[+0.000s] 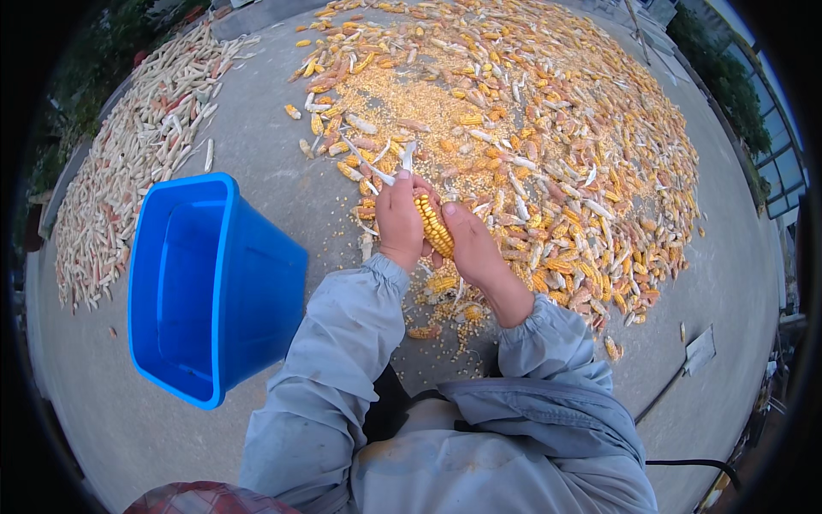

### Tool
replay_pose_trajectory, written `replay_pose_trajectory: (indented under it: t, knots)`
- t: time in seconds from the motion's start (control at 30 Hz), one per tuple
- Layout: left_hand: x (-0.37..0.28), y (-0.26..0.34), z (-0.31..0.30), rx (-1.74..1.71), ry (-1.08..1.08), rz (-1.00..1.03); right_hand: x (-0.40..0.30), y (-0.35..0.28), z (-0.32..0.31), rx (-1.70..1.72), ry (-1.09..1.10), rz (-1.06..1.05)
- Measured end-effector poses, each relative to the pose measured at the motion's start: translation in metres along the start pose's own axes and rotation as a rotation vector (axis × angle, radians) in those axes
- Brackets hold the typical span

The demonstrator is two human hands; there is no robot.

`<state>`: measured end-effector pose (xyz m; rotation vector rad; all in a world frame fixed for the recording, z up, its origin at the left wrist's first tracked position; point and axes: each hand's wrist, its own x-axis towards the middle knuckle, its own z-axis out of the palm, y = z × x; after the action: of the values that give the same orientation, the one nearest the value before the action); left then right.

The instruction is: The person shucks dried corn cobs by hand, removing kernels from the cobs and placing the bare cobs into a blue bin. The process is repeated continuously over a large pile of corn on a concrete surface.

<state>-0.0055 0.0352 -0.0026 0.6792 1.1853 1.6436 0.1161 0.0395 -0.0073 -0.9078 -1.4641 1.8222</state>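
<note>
Between my two hands is a partly bare ear of dried corn (pixel 434 226), with yellow kernels facing up and pieces of pale husk (pixel 408 156) sticking out at its far end. My left hand (pixel 399 215) grips the far part, its thumb along the ear. On the near right side, my right hand (pixel 476 247) is closed around the ear with the thumb pressed against the kernels. Beneath and beyond the hands spreads a wide heap of corn ears (pixel 565 193), many partly stripped, with loose kernels (pixel 392 96) among them.
A blue plastic tub (pixel 263 289) lies tipped on its side at the left, its mouth facing left. Behind it is a pile of bare corncobs (pixel 128 186). On the concrete ground (pixel 719 398) at right lies a long-handled tool with a flat blade (pixel 700 351).
</note>
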Motion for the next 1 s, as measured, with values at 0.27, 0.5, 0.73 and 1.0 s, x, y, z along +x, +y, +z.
replay_pose_trajectory:
  t: [0.27, 0.5, 0.73, 1.0]
  knots:
    - [0.014, -0.006, -0.007, -0.258, 0.079, -0.030, -0.002, 0.000, 0.011, 0.230, 0.035, -0.012]
    - [0.015, -0.009, -0.007, -0.319, 0.064, -0.044, -0.002, 0.010, -0.006, 0.256, 0.027, 0.103]
    - [0.019, -0.001, -0.010, -0.496, 0.155, -0.157, -0.008, -0.004, 0.012, 0.355, 0.065, 0.042]
    - [0.018, -0.009, -0.007, -0.400, 0.099, -0.088, -0.006, 0.007, 0.002, 0.234, 0.082, 0.038]
